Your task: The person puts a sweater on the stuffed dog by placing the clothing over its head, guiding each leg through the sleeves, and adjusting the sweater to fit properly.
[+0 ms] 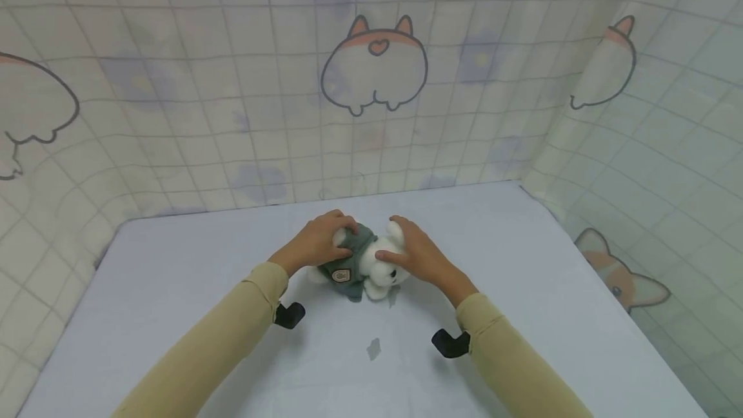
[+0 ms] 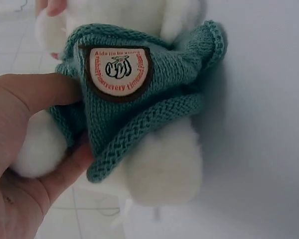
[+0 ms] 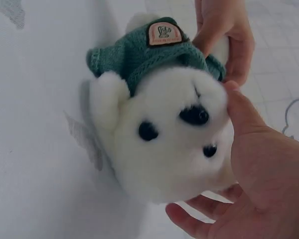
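Note:
A white plush toy (image 1: 380, 269) in a green knitted sweater (image 2: 139, 84) lies on its side on the table, head to the right. Its sweater carries a rounded patch (image 2: 118, 72) with red lettering. My left hand (image 1: 319, 240) grips the toy's body, thumb on the sweater and fingers round the far side by a white limb. Around the head curls my right hand (image 1: 424, 253), with its thumb beside the muzzle in the right wrist view. The dark eyes and nose (image 3: 194, 115) show there. Part of the toy's upper side is hidden behind the hands.
The toy lies on a white-covered table (image 1: 174, 276) with grey diamond marks (image 1: 374, 348) near the middle. A gridded curtain (image 1: 232, 115) printed with cartoon animals hangs behind and along both sides. A black device (image 1: 453, 344) sits under each wrist.

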`<state>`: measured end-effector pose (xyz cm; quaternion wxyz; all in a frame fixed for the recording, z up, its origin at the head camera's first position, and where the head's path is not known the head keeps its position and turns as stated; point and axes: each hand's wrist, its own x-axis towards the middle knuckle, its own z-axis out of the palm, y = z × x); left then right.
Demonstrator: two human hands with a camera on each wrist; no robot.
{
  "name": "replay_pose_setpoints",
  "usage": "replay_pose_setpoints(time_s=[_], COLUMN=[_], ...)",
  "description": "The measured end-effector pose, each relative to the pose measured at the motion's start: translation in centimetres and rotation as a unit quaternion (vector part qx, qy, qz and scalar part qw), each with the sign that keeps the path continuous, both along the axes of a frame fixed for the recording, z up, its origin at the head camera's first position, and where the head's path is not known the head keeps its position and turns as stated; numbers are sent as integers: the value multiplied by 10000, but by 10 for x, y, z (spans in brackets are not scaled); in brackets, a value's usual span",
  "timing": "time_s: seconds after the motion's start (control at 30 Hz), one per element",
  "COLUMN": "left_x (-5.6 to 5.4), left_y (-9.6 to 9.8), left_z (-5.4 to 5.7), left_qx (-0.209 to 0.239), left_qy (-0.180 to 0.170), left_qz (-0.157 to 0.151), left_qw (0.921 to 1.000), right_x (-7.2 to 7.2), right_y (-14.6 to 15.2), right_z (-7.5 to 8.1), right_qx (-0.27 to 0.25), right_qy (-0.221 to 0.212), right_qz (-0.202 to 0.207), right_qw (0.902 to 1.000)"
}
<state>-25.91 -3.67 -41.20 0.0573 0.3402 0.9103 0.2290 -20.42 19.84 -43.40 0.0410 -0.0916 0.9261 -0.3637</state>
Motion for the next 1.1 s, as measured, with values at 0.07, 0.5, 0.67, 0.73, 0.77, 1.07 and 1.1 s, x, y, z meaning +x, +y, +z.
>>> replay_pose_setpoints(time_s=[0.07, 0.5, 0.67, 0.73, 0.77, 1.07, 1.1], left_x=[-1, -7, -7, -9, -10, -8, -8], left_y=[0, -15, -15, -13, -12, 2, 3], left_z=[-3, -13, -13, -14, -14, -29, -30], left_qx=[107, 1849, 2428, 2652, 2768, 3271, 3283], left_qy=[97, 219, -281, -468, -576, -1379, -1469], left_qz=[65, 1224, 1943, 2160, 2259, 2628, 2592], left_qw=[9999, 9749, 9500, 9385, 9322, 8972, 8964], right_x=[-1, -6, -7, -9, -10, -12, -13], right_y=[2, 4, 4, 4, 4, 1, 1], right_z=[-4, -8, -5, -5, -5, 0, 1], right_qx=[-124, -668, -1044, -1150, -1232, -1513, -1495], right_qy=[-122, -375, -106, -41, -47, 204, 312], right_qz=[1, -131, -366, -401, -409, -596, -634], right_qw=[9998, 9970, 9938, 9925, 9915, 9865, 9862])
